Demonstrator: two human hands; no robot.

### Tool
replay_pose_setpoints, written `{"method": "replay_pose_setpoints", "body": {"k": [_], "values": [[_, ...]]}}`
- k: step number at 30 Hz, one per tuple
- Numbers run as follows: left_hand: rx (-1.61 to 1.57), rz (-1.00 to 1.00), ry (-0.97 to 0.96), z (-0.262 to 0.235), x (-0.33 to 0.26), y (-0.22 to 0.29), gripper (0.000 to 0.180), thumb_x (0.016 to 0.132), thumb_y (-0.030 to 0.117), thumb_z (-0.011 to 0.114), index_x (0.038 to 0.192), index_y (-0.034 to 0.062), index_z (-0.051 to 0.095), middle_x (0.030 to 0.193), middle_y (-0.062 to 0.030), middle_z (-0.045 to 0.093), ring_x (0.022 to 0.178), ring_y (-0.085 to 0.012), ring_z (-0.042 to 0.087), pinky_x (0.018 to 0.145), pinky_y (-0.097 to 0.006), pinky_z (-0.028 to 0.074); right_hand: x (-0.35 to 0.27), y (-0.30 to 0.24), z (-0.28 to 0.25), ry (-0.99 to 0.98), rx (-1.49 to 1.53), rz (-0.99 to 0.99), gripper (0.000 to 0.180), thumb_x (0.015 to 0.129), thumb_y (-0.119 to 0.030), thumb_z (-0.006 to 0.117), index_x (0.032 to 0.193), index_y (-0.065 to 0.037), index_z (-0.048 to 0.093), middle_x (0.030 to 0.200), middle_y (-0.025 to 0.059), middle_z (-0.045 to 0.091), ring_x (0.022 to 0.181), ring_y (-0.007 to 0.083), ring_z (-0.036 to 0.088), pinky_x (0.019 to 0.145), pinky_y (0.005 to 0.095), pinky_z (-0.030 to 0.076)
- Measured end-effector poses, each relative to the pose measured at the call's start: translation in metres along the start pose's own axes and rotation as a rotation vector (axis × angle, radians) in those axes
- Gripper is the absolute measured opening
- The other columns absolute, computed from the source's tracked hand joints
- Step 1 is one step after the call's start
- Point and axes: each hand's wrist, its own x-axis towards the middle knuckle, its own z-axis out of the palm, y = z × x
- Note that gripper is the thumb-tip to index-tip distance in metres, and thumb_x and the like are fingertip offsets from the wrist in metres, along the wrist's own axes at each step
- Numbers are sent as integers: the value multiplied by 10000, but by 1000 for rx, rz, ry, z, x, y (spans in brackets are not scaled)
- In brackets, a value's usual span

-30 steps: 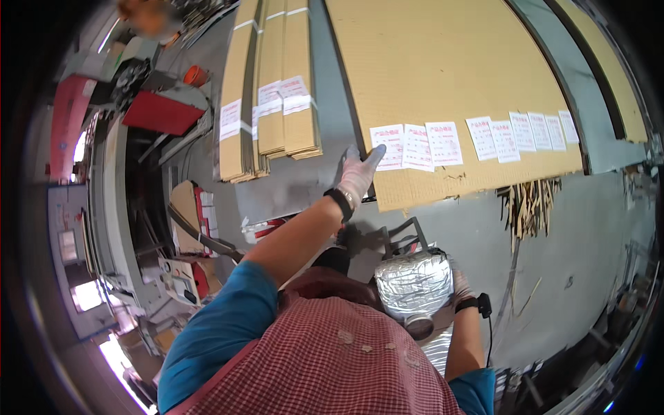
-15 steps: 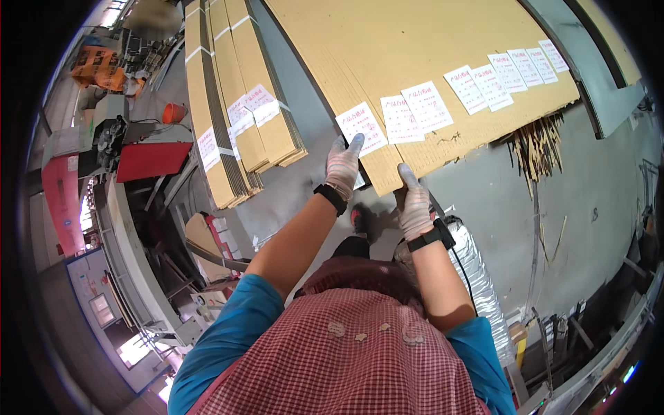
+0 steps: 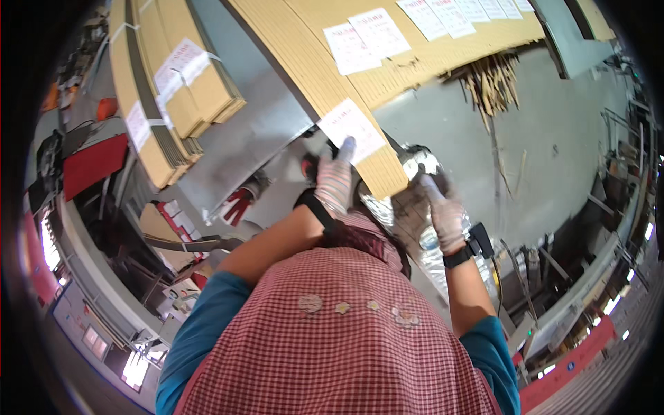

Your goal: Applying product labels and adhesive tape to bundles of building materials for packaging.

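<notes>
Two gloved hands: left hand (image 3: 335,181) flat against cardboard sheet (image 3: 325,76); right hand (image 3: 446,214) blurred, grip unclear.

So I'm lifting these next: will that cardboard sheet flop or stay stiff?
The cardboard sheet looks corrugated at its edge, so probably fairly stiff and light. It is long, so its far end may sag. The left hand and right hand wear gloves, likely helping grip.

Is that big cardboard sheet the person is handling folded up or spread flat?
Spread flat. The cardboard sheet lies open as one broad layer; left hand and right hand are at its near corner.
</notes>
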Motion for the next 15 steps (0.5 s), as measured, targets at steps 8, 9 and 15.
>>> {"method": "replay_pose_setpoints", "body": {"k": [8, 9, 15], "values": [[229, -123, 54, -29, -28, 16, 560, 894, 298, 765, 1317, 24, 520, 1171, -52, 621, 1082, -148, 567, 979, -275, 421, -91, 99, -49, -339, -1004, -506, 458, 752, -303, 788, 1098, -71, 598, 986, 145, 642, 1083, 365, 570, 1049, 521, 387], [249, -174, 101, -34, -37, 19, 537, 889, 283, 771, 1296, 27, 532, 1145, -55, 618, 1062, -151, 569, 968, -270, 426, -89, 101, -44, -272, -977, -490, 458, 752, -303, 788, 1098, -71, 598, 986, 145, 642, 1083, 365, 570, 1049, 521, 387], [1001, 82, -750, -33, -64, 42, 424, 818, 368, 815, 1016, 28, 658, 850, -65, 638, 783, -167, 614, 737, -296, 509, -46, 14, -44, -633, -453, -691, 399, 936, -203, 638, 1264, 11, 562, 1197, 255, 621, 1098, 468, 583, 975, 513, 455]]}}
